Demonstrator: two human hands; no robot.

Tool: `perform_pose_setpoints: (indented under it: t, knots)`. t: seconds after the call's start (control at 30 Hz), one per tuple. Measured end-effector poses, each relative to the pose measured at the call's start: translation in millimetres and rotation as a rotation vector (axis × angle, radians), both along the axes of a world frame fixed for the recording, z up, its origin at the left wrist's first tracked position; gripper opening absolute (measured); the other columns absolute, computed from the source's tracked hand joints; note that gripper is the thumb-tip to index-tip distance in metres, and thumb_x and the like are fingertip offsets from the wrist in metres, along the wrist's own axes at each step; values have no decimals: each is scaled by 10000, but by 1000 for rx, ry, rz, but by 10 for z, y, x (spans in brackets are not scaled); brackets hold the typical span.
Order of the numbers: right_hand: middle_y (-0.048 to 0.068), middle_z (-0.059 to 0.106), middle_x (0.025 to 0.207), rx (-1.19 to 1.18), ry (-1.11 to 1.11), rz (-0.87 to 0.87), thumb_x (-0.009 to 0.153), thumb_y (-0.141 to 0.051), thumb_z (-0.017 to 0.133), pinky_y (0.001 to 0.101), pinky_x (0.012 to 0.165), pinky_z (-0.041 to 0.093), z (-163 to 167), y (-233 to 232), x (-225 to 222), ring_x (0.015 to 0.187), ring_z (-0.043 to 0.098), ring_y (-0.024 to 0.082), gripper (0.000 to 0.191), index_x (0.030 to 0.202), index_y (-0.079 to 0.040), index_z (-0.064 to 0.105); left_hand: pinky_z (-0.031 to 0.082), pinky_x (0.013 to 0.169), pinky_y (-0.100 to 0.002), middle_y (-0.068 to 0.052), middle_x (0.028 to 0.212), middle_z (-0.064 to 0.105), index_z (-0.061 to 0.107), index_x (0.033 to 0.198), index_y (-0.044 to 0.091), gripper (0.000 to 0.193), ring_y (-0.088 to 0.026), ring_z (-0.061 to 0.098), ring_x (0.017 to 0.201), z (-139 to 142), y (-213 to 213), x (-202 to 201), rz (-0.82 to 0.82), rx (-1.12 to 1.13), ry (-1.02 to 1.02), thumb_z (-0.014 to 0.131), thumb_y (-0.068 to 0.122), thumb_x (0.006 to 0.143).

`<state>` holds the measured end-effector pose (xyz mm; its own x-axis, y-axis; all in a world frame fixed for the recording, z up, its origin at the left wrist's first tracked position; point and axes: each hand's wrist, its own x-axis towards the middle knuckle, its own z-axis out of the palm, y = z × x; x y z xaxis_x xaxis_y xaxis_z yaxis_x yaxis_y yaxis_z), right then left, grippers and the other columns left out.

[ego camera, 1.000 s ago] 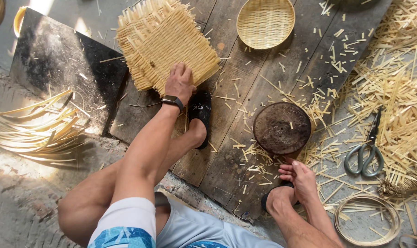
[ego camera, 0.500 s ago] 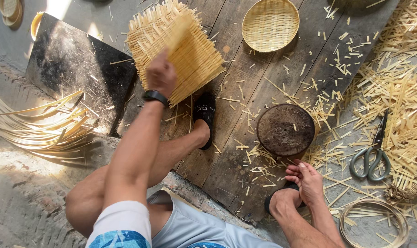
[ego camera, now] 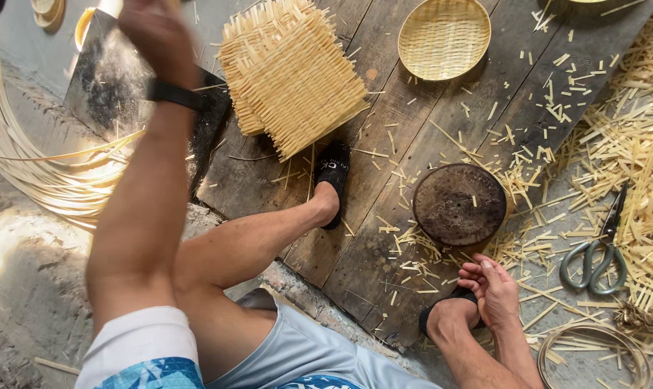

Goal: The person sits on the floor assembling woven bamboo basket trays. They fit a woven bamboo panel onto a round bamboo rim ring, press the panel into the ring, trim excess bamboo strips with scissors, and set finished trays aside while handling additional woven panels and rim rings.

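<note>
My left hand point(ego camera: 156, 34) is lifted high at the upper left and blurred by motion; a black watch point(ego camera: 172, 94) sits on its wrist. It is clear of the stack of square woven bamboo mats point(ego camera: 292, 73) lying on the wooden boards point(ego camera: 384, 137). Whether it holds anything is unclear. My right hand point(ego camera: 492, 287) rests low beside my right foot, fingers loosely curled and holding nothing, just below a round dark wooden block point(ego camera: 460, 205). My left foot in a black slipper point(ego camera: 334, 176) presses on the boards below the mats.
A round woven basket point(ego camera: 444, 37) lies at the top. Green-handled scissors point(ego camera: 594, 248) lie at right among bamboo offcuts point(ego camera: 643, 144). Long bamboo strips point(ego camera: 38, 173) curve at left beside a dark metal sheet point(ego camera: 100, 94). A coiled bamboo ring point(ego camera: 593, 353) lies at lower right.
My left hand has left the woven mats and swung up and to the left. The mat stack lies flat on the boards. My right hand has stayed by the foot.
</note>
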<state>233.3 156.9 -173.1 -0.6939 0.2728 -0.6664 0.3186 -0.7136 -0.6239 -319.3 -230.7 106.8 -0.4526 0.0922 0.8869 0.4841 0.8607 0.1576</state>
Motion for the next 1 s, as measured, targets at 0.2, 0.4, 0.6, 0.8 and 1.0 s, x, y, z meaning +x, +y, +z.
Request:
perform_pose_setpoints:
  t: [0.2,0.4,0.6,0.8,1.0]
  knots:
    - [192,671,1136,-230,290,-182,1040,-491,579,434,876,559,473,136,-71,1044,662,309,599,1321,37,585,184,1240,-579,-181,1550,365,413,1535,83,648,-326,297,1463,-1405,1910,2251,-919,-650,-289,622,-36,932]
    - [117,668,1205,122,84,-91,953,-211,704,351,898,564,447,433,-277,1040,663,190,385,1251,10,601,207,1221,-605,-231,1560,462,468,1472,0,727,-382,370,1484,-2111,2061,3987,-1221,-799,-772,716,198,819]
    - [74,742,1033,308,-23,-105,935,-45,736,262,782,578,159,382,-298,859,682,112,248,1161,34,671,563,846,-341,-39,1145,694,616,1349,196,299,-198,658,960,-2436,2121,3627,-832,-512,-1174,672,119,1066]
    - [71,748,1054,312,5,-126,926,-34,730,240,801,585,168,336,-295,877,690,94,235,1148,23,680,596,638,-366,-127,1030,567,656,1244,76,477,-241,640,764,-2361,2417,2974,-663,-207,-1196,813,173,805]
    - [71,744,1042,356,-23,-101,948,-29,725,242,788,573,163,327,-268,869,673,89,204,1137,31,678,579,686,-358,-61,969,652,797,991,129,106,-203,663,801,-2369,2504,2866,-696,-348,-1194,753,205,930]
